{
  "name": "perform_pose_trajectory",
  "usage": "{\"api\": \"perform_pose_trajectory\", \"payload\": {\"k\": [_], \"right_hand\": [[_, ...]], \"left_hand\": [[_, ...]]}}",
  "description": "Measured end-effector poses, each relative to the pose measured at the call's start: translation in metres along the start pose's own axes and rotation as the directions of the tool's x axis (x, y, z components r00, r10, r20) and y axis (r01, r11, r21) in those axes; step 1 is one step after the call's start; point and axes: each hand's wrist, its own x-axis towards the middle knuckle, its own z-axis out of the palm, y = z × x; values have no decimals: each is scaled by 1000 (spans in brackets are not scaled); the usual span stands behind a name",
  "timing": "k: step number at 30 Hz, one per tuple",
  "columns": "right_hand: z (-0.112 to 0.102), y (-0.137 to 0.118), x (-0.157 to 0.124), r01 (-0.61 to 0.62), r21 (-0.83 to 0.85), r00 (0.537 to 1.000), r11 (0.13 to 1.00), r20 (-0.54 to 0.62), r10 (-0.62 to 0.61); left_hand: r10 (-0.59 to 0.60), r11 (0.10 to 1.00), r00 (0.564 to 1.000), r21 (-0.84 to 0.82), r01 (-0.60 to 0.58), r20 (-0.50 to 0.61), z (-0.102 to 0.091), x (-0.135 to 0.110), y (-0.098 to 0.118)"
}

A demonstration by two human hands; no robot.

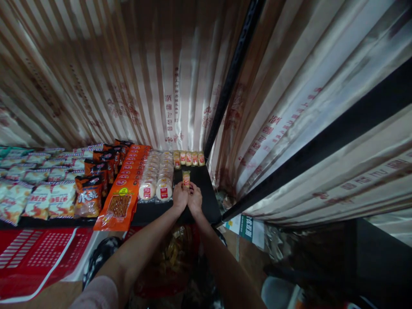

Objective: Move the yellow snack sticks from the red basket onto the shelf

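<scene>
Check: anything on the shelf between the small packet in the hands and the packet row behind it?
Nothing visible. Left hand and right hand both hold the small packet; only bare black shelf lies between it and the back row. The round white packs sit off to its left.

Bare shelf (206,193) lies open right of the snack packet (186,178); round cake packs (157,182) block the left, a packet row (189,158) and black post (225,94) the back.
</scene>
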Motion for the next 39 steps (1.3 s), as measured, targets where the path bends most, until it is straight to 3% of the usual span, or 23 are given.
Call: {"api": "perform_pose_trajectory", "payload": {"k": [29, 39], "right_hand": [[35, 1, 65, 106, 77, 992, 991, -72, -100], [40, -3, 78, 98, 13, 995, 995, -34, -97]], "left_hand": [[47, 994, 998, 100, -51, 42, 11, 76, 25], [36, 999, 999, 17, -36, -6, 16, 92, 28]]}}
